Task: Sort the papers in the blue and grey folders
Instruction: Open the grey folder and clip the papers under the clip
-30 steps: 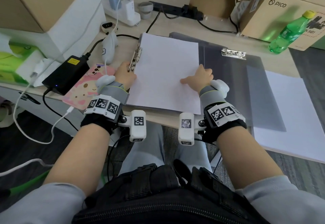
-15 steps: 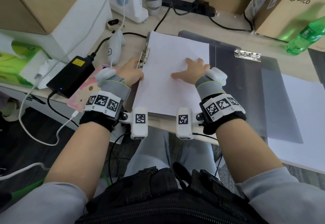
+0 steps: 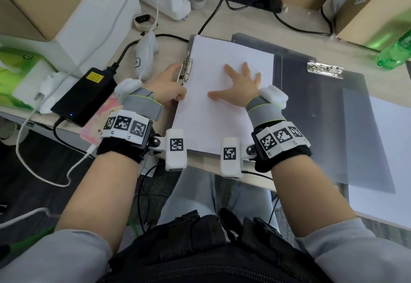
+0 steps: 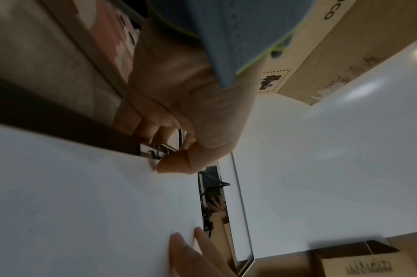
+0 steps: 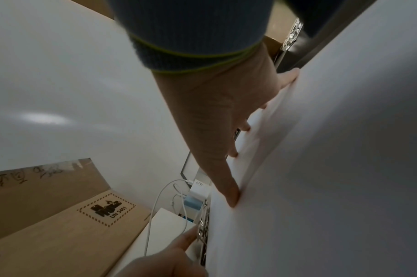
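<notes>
Pressing flat, the right hand [image 3: 239,85] steadies papers [image 3: 222,96] being clipped; the clip [image 3: 185,71] is pinched by the left hand [image 3: 168,88]; the grey folder [image 3: 322,109] is left unfilled.

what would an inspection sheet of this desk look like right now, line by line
surface: light wooden desk, crowded along the back and left.
job's things: white paper stack under a metal clip at its left edge; grey folder open beside it; loose sheets at right.
clutter: black power brick, green bottle, pink card.
hands: left hand grips the clip; right hand presses flat on the paper, fingers spread.
cables: black cable and white cable trail over desk and edge.
surroundings: cardboard boxes behind.
</notes>
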